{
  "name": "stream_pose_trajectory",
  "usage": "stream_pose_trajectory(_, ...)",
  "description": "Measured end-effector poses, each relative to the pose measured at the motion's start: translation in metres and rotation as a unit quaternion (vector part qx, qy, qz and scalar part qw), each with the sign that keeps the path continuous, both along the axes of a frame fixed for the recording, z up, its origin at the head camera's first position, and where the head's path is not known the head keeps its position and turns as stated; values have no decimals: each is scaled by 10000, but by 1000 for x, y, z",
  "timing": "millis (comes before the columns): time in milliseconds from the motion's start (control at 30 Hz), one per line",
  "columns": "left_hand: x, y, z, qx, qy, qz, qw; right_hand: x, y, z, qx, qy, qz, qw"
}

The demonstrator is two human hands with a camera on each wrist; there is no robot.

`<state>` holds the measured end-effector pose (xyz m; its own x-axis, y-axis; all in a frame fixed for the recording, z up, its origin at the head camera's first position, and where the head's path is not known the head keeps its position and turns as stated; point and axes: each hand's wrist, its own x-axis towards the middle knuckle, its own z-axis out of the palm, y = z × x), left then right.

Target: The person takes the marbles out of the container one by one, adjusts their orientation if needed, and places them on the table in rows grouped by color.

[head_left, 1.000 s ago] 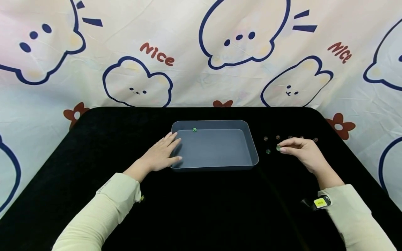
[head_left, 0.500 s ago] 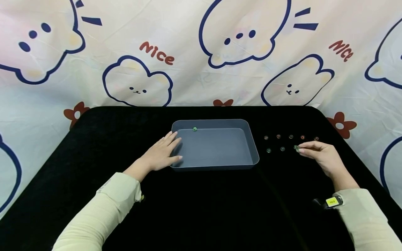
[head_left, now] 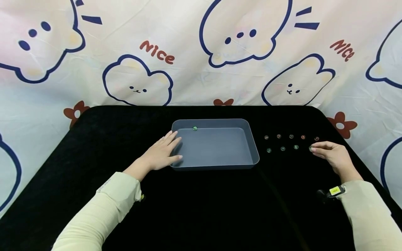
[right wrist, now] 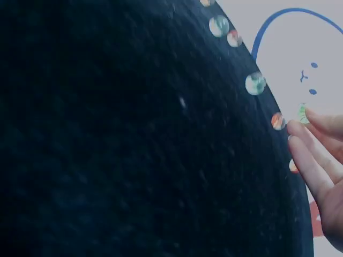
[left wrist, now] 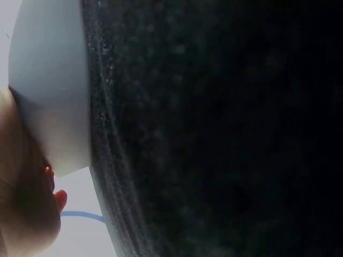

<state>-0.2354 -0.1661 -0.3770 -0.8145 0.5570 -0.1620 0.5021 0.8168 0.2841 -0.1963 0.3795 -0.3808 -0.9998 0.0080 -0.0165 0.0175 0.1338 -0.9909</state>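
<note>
The left hand (head_left: pixel 161 152) rests on the left side of a grey rectangular tray (head_left: pixel 216 167), its fingers spread over the rim. One green marble (head_left: pixel 195 128) lies inside near the tray's back wall. To the right of the tray, the right hand (head_left: pixel 335 157) pinches a marble (head_left: pixel 311 148) between thumb and fingertips at the right end of the front row; the right wrist view shows green in this marble (right wrist: pixel 303 113). Left of these fingertips are a greenish marble (head_left: pixel 296 147), another (head_left: pixel 283 149) and a third (head_left: pixel 269 150).
Behind the front row runs a back row of several marbles, some reddish, including one orange-red marble (head_left: pixel 303 137). Black cloth (head_left: pixel 201 209) covers the table. A white curtain (head_left: pixel 188 83) with cartoon prints hangs behind and at both sides.
The right hand has moved to the right along the front row, pinching a marble. Marbles it covered before now show to its left and behind it. The left hand stays on the tray.
</note>
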Motion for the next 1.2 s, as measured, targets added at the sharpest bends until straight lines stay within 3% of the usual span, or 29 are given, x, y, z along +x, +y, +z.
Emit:
stream_pose_trajectory(200,0,0,1,44,-28,-15,10000,-6,7,-1,701,-192,-26,9973)
stream_pose_trajectory(400,0,-1,0,37,-41,-32,10000,-15,5,-2,1522,-327,-52,9878)
stream_pose_trajectory(667,1,-1,0,52,-48,25,10000,-20,-6,0,3237,-312,-113,9456)
stream_pose_trajectory(833,1,-1,1,62,-4,31,10000,-22,-8,1,3604,-112,-37,9327)
stream_pose_trajectory(1200,2,0,1,80,-19,-16,10000,-15,-11,-2,3686,-69,-288,9291)
